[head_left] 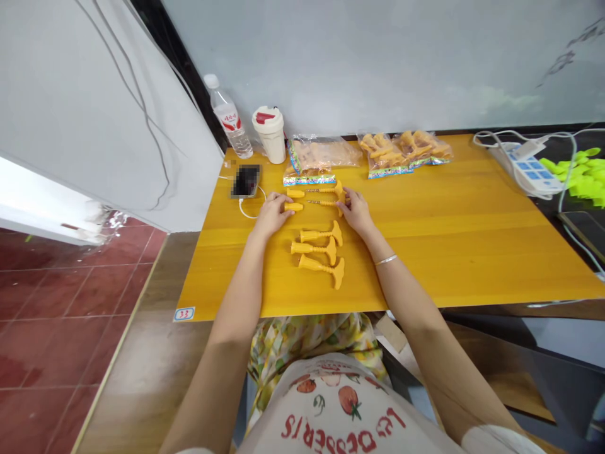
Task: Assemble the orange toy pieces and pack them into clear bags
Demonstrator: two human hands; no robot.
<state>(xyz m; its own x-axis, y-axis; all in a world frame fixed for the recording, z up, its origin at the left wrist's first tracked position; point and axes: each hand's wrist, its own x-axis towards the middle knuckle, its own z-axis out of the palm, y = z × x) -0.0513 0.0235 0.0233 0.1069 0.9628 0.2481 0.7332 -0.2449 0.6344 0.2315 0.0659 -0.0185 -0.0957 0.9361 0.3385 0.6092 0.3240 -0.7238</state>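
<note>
My left hand (273, 215) has its fingers closed on the end of a small yellow sleeve (295, 207) lying on the table. A second yellow sleeve (296, 193) lies just beyond it. My right hand (357, 211) pinches the handle of a yellow T-handled tool (324, 202) whose thin spiral metal bit points left at the sleeve, apart from it. Farther back, a matching T-handled tool (338, 191) also has its metal bit bare. Nearer me, three yellow T-handled tools lie in a column: the top (321, 234), middle (314, 248) and lowest one (326, 268), with their bits covered by sleeves.
Plastic bags (321, 154) line the back of the yellow table (449, 252); other bags (385, 154) hold yellow pieces. A water bottle (229, 120), lidded cup (270, 135) and cabled phone (246, 181) stand or lie back left. At right are a power strip (532, 167) and bright green pieces (583, 176).
</note>
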